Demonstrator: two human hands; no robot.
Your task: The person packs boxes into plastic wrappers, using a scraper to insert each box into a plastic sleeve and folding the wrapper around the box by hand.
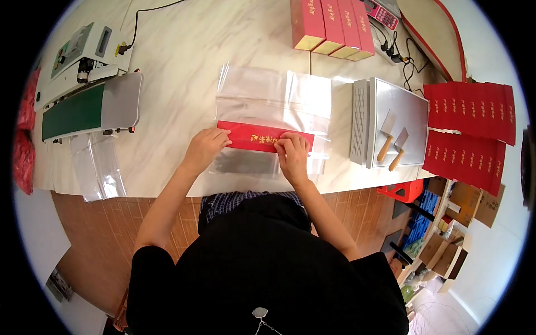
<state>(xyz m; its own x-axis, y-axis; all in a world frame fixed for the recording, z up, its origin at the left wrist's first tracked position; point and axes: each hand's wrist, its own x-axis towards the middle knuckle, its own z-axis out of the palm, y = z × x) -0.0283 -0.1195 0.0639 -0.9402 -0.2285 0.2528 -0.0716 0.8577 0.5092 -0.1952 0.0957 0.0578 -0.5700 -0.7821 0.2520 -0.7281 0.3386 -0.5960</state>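
One white machine with a green conveyor belt (78,109) stands far left of the left hand (207,146), whose curled fingertips touch the left end of a long red strip with gold lettering (252,136). It lies across clear plastic bags (251,89), apparently steadied near both ends to stay straight. The right hand (293,156) bunches its fingers on the printed face, wrist low, forearm angled inward; whether either hand pinches or merely presses, I cannot tell. Farther right, two wooden-handled metal spatulas (389,123) rest on a silver metal box (407,106).
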